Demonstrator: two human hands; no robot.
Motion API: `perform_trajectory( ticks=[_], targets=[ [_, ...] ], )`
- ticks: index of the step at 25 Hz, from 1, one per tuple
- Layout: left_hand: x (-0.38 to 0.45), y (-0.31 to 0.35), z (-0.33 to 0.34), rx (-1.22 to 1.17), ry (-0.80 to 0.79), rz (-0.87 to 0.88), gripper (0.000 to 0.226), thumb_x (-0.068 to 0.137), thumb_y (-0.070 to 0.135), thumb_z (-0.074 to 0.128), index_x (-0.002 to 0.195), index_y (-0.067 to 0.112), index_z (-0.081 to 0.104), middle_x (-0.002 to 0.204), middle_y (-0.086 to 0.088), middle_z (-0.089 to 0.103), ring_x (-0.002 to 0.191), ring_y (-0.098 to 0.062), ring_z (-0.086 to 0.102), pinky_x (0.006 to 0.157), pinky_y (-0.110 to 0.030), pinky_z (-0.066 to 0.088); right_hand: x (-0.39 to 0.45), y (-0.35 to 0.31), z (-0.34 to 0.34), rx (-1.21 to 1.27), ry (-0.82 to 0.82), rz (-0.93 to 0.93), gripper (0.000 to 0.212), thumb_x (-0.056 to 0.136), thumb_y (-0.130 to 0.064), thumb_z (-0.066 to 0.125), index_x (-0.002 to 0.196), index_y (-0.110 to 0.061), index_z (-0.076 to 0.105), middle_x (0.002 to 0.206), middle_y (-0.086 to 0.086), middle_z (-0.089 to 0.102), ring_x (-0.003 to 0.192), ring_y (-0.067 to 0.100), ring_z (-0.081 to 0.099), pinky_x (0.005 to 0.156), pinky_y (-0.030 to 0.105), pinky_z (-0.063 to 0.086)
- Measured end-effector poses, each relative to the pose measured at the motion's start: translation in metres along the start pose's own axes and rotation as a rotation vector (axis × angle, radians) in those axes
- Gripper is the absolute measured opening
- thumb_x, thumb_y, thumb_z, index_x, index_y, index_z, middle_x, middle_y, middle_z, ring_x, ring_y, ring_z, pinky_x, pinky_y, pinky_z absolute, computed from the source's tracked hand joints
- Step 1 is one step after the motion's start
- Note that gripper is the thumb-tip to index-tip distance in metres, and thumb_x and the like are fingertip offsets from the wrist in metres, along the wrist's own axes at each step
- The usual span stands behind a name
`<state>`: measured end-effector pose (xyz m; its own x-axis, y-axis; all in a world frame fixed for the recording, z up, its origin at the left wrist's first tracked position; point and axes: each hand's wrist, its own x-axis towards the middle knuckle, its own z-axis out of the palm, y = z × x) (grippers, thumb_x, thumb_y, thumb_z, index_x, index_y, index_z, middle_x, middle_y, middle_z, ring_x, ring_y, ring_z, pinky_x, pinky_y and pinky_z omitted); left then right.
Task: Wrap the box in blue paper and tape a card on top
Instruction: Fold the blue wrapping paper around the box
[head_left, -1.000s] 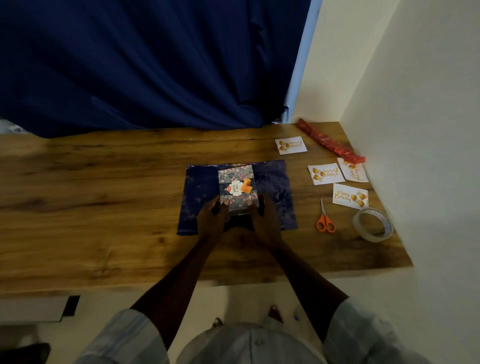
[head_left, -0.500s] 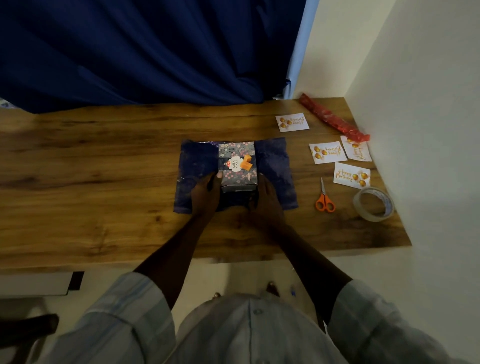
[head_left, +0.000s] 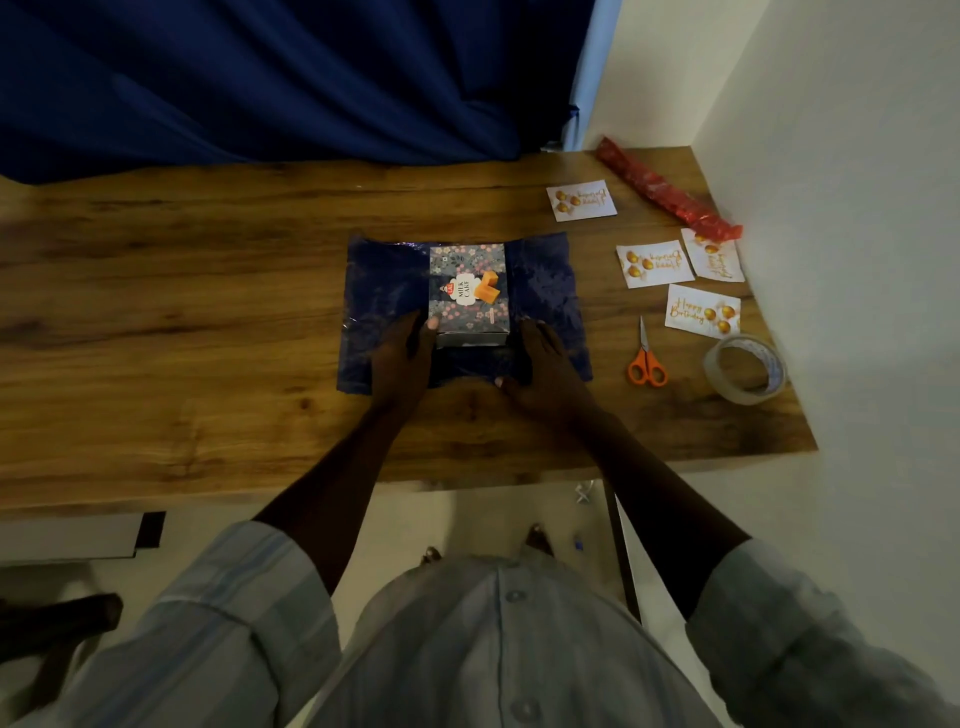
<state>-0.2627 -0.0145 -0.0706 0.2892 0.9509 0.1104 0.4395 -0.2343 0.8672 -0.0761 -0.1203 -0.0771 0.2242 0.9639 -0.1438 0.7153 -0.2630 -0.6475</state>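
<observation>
Box reads "MILK CAKE"; card says "Happy Birthday" (gold script)

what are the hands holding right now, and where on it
The left hand touches the box at its near left corner; the right hand rests on the blue paper's near edge.

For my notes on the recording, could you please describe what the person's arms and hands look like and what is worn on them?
Both hands, left hand and right hand, are bare: no gloves, and no rings or watch that I can make out. The forearms are bare too. Light blue-grey striped shirt sleeves are rolled up near the elbows.
</observation>
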Motion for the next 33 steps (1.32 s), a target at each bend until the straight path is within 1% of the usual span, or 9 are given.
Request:
perform_trajectory(
  ticks=[4, 7, 9, 11, 18, 24, 27, 30, 33],
  targets=[
    [-0.006, -0.011, -0.001, 0.094, -0.07, 0.12, 0.048, 0.085, 0.03, 0.072, 0.123, 0.006, 0.054, 0.12, -0.004, 0.054, 0.112, -0.016, 0.05, 0.093, -0.026, 0.042, -0.002, 0.0, 0.006, 0.05, 0.046, 0.014, 0.099, 0.078, -0.046, 0.075, 0.15, -0.004, 0.021, 0.159, 0.011, 0.017, 0.148, 0.024, 0.007, 0.118, 0.04, 0.015],
    [-0.011, -0.03, -0.007, 0.251, -0.105, 0.223, 0.048, 0.073, 0.028, 0.083, 0.105, 0.004, 0.057, 0.12, -0.014, 0.051, 0.113, -0.026, 0.048, 0.094, -0.034, 0.043, -0.015, 0.002, 0.014, 0.039, 0.196, -0.086, 0.061, 0.082, -0.04, 0.073, 0.125, -0.004, 0.05, 0.15, 0.015, 0.033, 0.139, 0.028, 0.027, 0.109, 0.035, 0.029],
    [-0.013, -0.039, -0.011, 0.35, -0.164, 0.326, 0.037, 0.074, 0.029, 0.081, 0.095, 0.005, 0.064, 0.121, -0.015, 0.052, 0.111, -0.029, 0.048, 0.095, -0.038, 0.043, -0.017, 0.007, 0.02, -0.075, 0.246, -0.229, 0.031, 0.087, -0.028, 0.068, 0.103, -0.003, 0.059, 0.14, 0.018, 0.044, 0.131, 0.033, 0.037, 0.105, 0.043, 0.039],
    [-0.015, -0.041, -0.013, 0.429, -0.194, 0.443, 0.036, 0.077, 0.04, 0.074, 0.094, 0.008, 0.068, 0.118, -0.014, 0.054, 0.106, -0.028, 0.048, 0.091, -0.037, 0.042, -0.015, 0.008, 0.022, -0.153, 0.263, -0.327, 0.021, 0.091, -0.023, 0.062, 0.098, -0.004, 0.064, 0.131, 0.019, 0.051, 0.126, 0.036, 0.043, 0.102, 0.048, 0.041],
    [-0.022, -0.04, -0.008, 0.537, -0.222, 0.68, 0.026, 0.091, 0.026, 0.05, 0.096, 0.008, 0.068, 0.096, -0.01, 0.06, 0.093, -0.023, 0.047, 0.077, -0.038, 0.04, -0.018, 0.004, 0.024, -0.259, 0.22, -0.343, 0.03, 0.09, -0.021, 0.042, 0.104, -0.004, 0.063, 0.125, 0.018, 0.055, 0.115, 0.035, 0.048, 0.094, 0.047, 0.045],
    [-0.027, -0.039, -0.01, 0.477, -0.232, 0.745, 0.021, 0.088, 0.025, 0.054, 0.084, 0.006, 0.063, 0.089, -0.01, 0.06, 0.085, -0.024, 0.052, 0.075, -0.033, 0.037, -0.021, 0.002, 0.024, -0.232, 0.255, -0.362, 0.028, 0.095, -0.027, 0.047, 0.099, -0.003, 0.063, 0.121, 0.015, 0.059, 0.114, 0.03, 0.049, 0.098, 0.04, 0.041],
    [-0.02, -0.03, -0.013, 0.36, -0.081, 0.534, 0.026, 0.092, 0.031, 0.053, 0.084, 0.007, 0.06, 0.088, -0.008, 0.057, 0.084, -0.019, 0.048, 0.073, -0.028, 0.037, -0.021, -0.001, 0.018, -0.088, 0.389, -0.322, 0.024, 0.095, -0.027, 0.053, 0.097, -0.005, 0.062, 0.113, 0.013, 0.06, 0.106, 0.024, 0.05, 0.09, 0.034, 0.042],
    [-0.008, -0.006, -0.016, 0.054, 0.158, 0.137, 0.02, 0.097, 0.03, 0.051, 0.092, 0.012, 0.057, 0.09, 0.002, 0.054, 0.083, -0.01, 0.049, 0.076, -0.031, 0.042, -0.002, -0.009, 0.007, 0.186, 0.482, -0.095, 0.022, 0.095, -0.028, 0.055, 0.094, -0.006, 0.058, 0.099, 0.009, 0.058, 0.094, 0.022, 0.053, 0.079, 0.035, 0.046],
    [0.002, -0.003, -0.009, -0.292, 0.123, -0.217, 0.026, 0.099, 0.04, 0.047, 0.098, 0.017, 0.059, 0.091, 0.002, 0.061, 0.085, -0.013, 0.059, 0.079, -0.039, 0.051, 0.022, -0.027, -0.001, 0.446, 0.44, 0.172, 0.031, 0.092, -0.041, 0.06, 0.1, -0.011, 0.055, 0.094, -0.001, 0.055, 0.089, 0.015, 0.055, 0.075, 0.03, 0.045]
  ],
)
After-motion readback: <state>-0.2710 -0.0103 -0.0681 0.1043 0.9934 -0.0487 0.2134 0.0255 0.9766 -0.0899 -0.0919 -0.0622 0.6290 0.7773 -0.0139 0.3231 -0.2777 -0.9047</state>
